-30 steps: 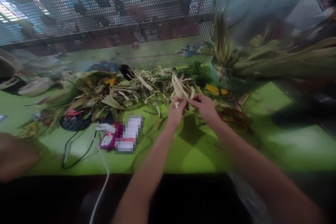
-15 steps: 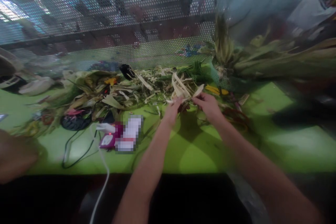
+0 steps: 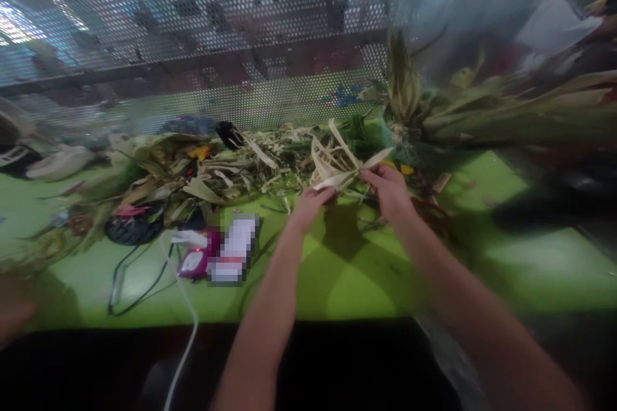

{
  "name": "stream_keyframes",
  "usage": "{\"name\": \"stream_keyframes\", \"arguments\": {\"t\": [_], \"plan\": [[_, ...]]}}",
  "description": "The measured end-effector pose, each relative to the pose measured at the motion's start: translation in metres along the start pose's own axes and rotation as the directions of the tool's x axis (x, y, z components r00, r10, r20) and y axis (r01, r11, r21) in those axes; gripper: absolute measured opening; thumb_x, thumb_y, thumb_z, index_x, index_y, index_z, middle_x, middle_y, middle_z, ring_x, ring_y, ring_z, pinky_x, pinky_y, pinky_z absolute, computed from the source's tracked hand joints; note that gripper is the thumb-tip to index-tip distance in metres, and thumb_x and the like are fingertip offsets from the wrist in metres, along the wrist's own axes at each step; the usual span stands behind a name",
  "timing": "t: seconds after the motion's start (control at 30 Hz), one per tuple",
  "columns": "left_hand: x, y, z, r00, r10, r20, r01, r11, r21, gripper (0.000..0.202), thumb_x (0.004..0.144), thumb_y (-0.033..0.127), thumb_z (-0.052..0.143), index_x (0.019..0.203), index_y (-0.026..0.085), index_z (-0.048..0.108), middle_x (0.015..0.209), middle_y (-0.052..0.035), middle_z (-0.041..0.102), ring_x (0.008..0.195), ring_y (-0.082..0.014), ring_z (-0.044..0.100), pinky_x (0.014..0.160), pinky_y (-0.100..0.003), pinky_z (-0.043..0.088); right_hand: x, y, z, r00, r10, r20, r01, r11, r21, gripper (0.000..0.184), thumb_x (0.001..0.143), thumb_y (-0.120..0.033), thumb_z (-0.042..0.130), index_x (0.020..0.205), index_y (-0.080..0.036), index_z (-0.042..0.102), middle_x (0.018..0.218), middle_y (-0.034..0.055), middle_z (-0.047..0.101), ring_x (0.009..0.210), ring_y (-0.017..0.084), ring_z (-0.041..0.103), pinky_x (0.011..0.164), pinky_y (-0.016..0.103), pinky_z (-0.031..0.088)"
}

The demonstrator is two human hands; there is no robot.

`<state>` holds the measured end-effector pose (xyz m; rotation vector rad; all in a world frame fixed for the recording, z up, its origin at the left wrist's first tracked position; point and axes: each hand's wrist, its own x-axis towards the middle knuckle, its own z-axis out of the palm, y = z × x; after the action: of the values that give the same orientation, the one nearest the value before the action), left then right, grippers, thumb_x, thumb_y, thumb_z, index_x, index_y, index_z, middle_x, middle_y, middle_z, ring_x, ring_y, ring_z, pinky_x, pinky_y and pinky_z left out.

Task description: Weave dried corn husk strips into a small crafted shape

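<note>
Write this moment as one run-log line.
left hand: holds pale leaf strips | right hand: pinches the strips | place: above green table | nearby: purple box, white cable, leaf pile

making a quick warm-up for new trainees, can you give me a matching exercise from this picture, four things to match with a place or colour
Things:
1. pale husk strips
2. small box with a red light
3. white cable
4. table

Places and colours:
a. running down past the near edge of the work surface
b. bright green
c. between the left hand and right hand
d. magenta

Pairs: 1-c, 2-d, 3-a, 4-b
</note>
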<state>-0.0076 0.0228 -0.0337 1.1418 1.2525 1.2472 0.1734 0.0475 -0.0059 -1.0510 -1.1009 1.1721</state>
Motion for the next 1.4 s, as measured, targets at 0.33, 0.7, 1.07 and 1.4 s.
{"name": "stream_keyframes", "arguments": {"t": [0.33,0.7,1.07,1.4], "plan": [[-0.003,0.012,-0.014,0.975,0.019,0.220,-0.068,0.974,0.214,0.032,0.077,0.048,0.066,0.078,0.016,0.072,0.077,-0.0030,0.065,0.067,-0.0118,0.053,0.065,-0.023,0.042,0.005,-0.008,-0.008,0.995,-0.051,-0.087,0.058,0.995,0.081,0.029,0.062,-0.041,0.075,0.070,-0.020,0.057,0.061,-0.0035,0.051,0.049,0.007,0.036,0.044,0.023,0.025],[-0.004,0.015,-0.020,0.953,-0.059,0.297,-0.004,0.978,0.209,0.020,0.078,0.030,0.060,0.086,0.015,0.069,0.071,-0.0031,0.064,0.068,-0.0133,0.057,0.071,-0.027,0.044,0.009,-0.011,-0.015,0.984,-0.075,-0.162,0.103,0.980,0.169,0.028,0.059,-0.036,0.078,0.068,-0.019,0.058,0.063,-0.0031,0.052,0.052,0.007,0.041,0.044,0.022,0.027],[-0.004,0.015,-0.012,0.982,0.057,0.179,-0.107,0.953,0.283,0.023,0.068,0.018,0.051,0.072,0.020,0.074,0.067,-0.0005,0.065,0.066,-0.0153,0.054,0.071,-0.028,0.043,0.004,-0.012,-0.011,0.986,-0.094,-0.141,0.104,0.992,0.064,0.025,0.063,-0.038,0.074,0.069,-0.019,0.059,0.060,-0.0040,0.050,0.049,0.007,0.035,0.044,0.023,0.026],[-0.016,0.024,0.006,0.920,0.318,0.230,-0.374,0.889,0.266,0.039,0.084,0.044,0.062,0.118,0.025,0.068,0.129,-0.0077,0.064,0.127,-0.0252,0.051,0.113,-0.039,0.032,-0.007,-0.008,0.001,0.997,-0.020,0.073,0.021,0.999,-0.024,0.026,0.065,-0.039,0.075,0.070,-0.018,0.061,0.059,-0.0039,0.052,0.050,0.008,0.036,0.046,0.022,0.027]]}}
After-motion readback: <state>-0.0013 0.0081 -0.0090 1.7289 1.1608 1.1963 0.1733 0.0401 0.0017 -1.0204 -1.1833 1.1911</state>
